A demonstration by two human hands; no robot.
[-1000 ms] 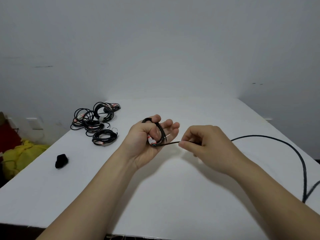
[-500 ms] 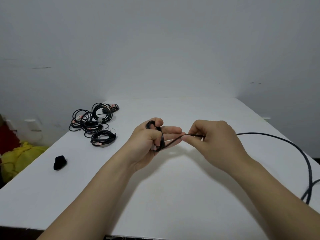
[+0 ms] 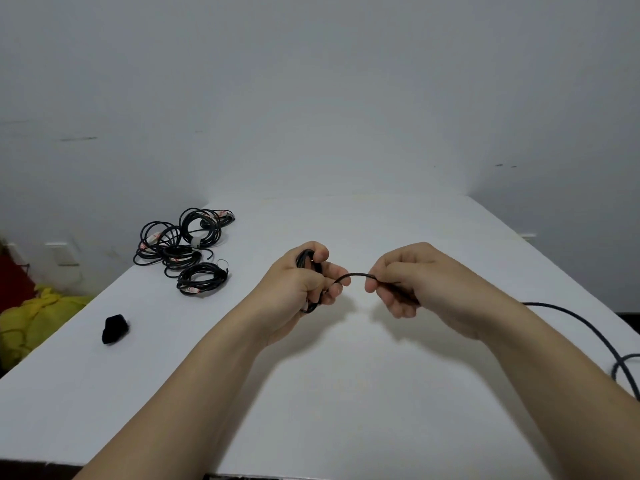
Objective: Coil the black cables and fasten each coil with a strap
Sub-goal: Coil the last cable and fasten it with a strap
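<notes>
Head view: I see the left hand (image 3: 304,282) curled tight round a small coil of thin black cable (image 3: 353,276), above the matte white bench (image 3: 346,393). Just right of it, the right hand (image 3: 408,282) pinches the same cable, which trails to the bench's right edge. Well left of the left hand lie heaped round coils (image 3: 180,244) and a fuzzy black lump (image 3: 116,329).
</notes>
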